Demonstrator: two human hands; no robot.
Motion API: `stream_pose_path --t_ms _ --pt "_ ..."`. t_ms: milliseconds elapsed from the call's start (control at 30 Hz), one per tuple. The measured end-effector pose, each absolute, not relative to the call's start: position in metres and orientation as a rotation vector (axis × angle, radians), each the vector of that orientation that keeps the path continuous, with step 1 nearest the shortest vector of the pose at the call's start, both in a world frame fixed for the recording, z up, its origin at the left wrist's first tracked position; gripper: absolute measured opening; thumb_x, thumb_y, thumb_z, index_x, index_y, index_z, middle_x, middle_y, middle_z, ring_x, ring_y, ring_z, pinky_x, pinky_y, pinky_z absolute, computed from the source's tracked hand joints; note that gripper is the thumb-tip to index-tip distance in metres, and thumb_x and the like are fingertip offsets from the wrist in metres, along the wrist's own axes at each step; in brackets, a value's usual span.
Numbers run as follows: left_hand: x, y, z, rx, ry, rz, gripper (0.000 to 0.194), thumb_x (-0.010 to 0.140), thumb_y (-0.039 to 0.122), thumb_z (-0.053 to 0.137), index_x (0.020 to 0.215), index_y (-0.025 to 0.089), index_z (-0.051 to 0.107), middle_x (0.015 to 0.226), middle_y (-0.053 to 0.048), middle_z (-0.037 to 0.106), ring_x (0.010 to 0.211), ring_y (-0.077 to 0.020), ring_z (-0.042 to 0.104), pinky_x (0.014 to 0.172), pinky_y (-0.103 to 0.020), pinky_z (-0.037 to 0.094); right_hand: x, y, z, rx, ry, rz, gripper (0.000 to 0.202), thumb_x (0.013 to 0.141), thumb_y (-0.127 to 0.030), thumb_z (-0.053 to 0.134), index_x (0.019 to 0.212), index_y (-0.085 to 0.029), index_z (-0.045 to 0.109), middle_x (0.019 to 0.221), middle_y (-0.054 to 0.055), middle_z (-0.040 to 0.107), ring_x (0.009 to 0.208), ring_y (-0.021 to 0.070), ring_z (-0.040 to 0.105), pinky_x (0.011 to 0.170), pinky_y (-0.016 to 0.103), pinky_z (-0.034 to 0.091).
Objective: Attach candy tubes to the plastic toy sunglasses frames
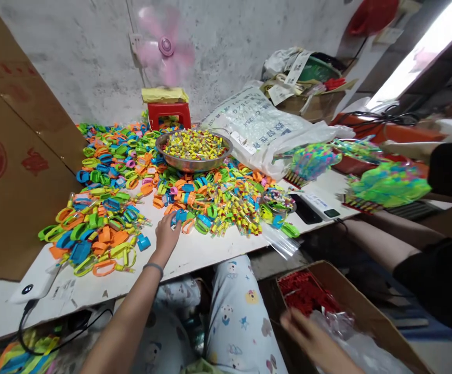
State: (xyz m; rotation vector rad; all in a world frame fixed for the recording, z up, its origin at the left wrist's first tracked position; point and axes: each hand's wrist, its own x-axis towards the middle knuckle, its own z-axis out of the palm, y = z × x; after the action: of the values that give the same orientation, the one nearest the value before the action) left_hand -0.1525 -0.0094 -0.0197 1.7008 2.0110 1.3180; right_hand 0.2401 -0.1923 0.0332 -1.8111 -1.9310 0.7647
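Note:
At the front edge of a pile of plastic toy watches (111, 228), my left hand (167, 232) has its fingers closed on a blue toy watch (180, 215). Another blue piece (143, 242) lies just left of that hand on the white table (195, 254). My right hand (304, 330) is low on the right, smeared by motion, beside an open cardboard box (366, 301). Inside that box are small red parts (306, 291) and clear plastic bags (346, 332). How the right fingers are set cannot be made out.
A metal bowl (195, 165) of small yellow tubes sits amid the pile, with more loose yellow tubes (241, 218) nearer. A phone (306, 209) lies to the right. Another person's arms (382, 239) reach in beside blurred colourful bundles (389, 184). A large carton (19, 156) stands left.

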Motion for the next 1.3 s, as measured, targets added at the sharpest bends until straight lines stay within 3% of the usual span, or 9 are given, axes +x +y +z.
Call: stream_pose_path --t_ms 200,333,467,667,867,1000,1100,1200,1300 --pt "-0.156 -0.011 -0.001 1.621 1.956 1.317 0.028 0.080 0.031 0.062 0.104 0.019 0.072 0.102 -0.012 0.073 0.102 -0.0319 0.063 0.097 -0.050 0.044 0.156 -0.090 0.030 -1.585 -2.169 0.595 0.030 0.099 -0.033 0.039 0.116 -0.021 0.061 0.112 0.008 0.066 0.108 0.0226 0.062 0.092 0.033 0.048" --pt "-0.170 -0.023 0.012 1.524 1.896 1.423 0.038 0.081 0.040 0.060 0.107 0.015 0.070 0.100 -0.013 0.073 0.096 -0.0267 0.066 0.087 -0.041 0.052 0.110 -0.048 0.024 -1.678 -2.257 0.387 0.035 0.100 -0.030 0.038 0.132 -0.026 0.054 0.111 0.007 0.064 0.105 0.0216 0.062 0.077 0.027 0.046" --pt "-0.181 -0.061 0.021 1.286 1.805 1.547 0.049 0.084 0.048 0.057 0.118 0.014 0.066 0.110 -0.014 0.071 0.099 -0.0248 0.066 0.087 -0.038 0.052 0.090 -0.033 0.016 -1.719 -2.225 0.304 0.031 0.100 -0.034 0.042 0.125 -0.023 0.057 0.110 0.010 0.062 0.091 0.0217 0.064 0.066 0.026 0.041" --pt "-0.171 -0.146 0.020 0.767 1.580 1.483 0.056 0.069 0.058 0.075 0.106 0.017 0.069 0.102 -0.009 0.073 0.094 -0.0226 0.065 0.087 -0.033 0.049 0.066 -0.039 0.012 -1.717 -2.235 0.339 0.020 0.095 -0.035 0.052 0.104 -0.019 0.060 0.103 0.012 0.059 0.082 0.0228 0.062 0.061 0.026 0.036" --pt "-0.156 -0.177 0.022 0.581 1.385 1.392 0.044 0.069 0.048 0.080 0.095 0.015 0.066 0.061 0.002 0.059 0.061 -0.0135 0.054 0.062 -0.025 0.041 0.046 -0.044 0.011 -1.570 -2.167 0.517 0.016 0.097 -0.031 0.039 0.100 -0.020 0.051 0.091 0.008 0.060 0.087 0.0233 0.060 0.067 0.030 0.041" --pt "-0.147 -0.177 0.029 0.470 1.127 1.367 0.039 0.074 0.051 0.074 0.088 0.016 0.063 0.073 0.000 0.062 0.065 -0.0133 0.056 0.065 -0.025 0.044 0.027 -0.083 -0.001 -1.090 -1.715 1.178 0.028 0.098 -0.038 0.039 0.121 -0.023 0.036 0.083 0.001 0.059 0.066 0.0170 0.057 0.060 0.028 0.045" --pt "-0.140 -0.174 0.033 0.487 1.040 1.372 0.039 0.081 0.054 0.065 0.071 0.017 0.055 0.072 0.000 0.058 0.068 -0.0136 0.055 0.069 -0.027 0.046 0.010 -0.120 -0.011 -0.748 -1.410 1.586 0.025 0.098 -0.046 0.043 0.112 -0.025 0.044 0.081 -0.001 0.057 0.056 0.0126 0.050 0.051 0.025 0.041" --pt "-0.135 -0.172 0.034 0.641 1.136 1.363 0.038 0.080 0.045 0.070 0.067 0.019 0.046 0.066 0.004 0.050 0.064 -0.0110 0.051 0.063 -0.023 0.043 0.003 -0.140 -0.013 -0.690 -1.368 1.666 0.027 0.098 -0.047 0.046 0.112 -0.025 0.050 0.078 -0.001 0.057 0.062 0.0132 0.052 0.056 0.025 0.044" --pt "-0.133 -0.172 0.034 0.803 1.236 1.362 0.040 0.072 0.044 0.078 0.073 0.020 0.047 0.083 0.001 0.058 0.069 -0.0114 0.055 0.065 -0.024 0.044 0.008 -0.139 -0.010 -0.713 -1.439 1.574 0.028 0.097 -0.045 0.050 0.116 -0.025 0.055 0.091 0.002 0.063 0.081 0.0162 0.060 0.072 0.029 0.050"
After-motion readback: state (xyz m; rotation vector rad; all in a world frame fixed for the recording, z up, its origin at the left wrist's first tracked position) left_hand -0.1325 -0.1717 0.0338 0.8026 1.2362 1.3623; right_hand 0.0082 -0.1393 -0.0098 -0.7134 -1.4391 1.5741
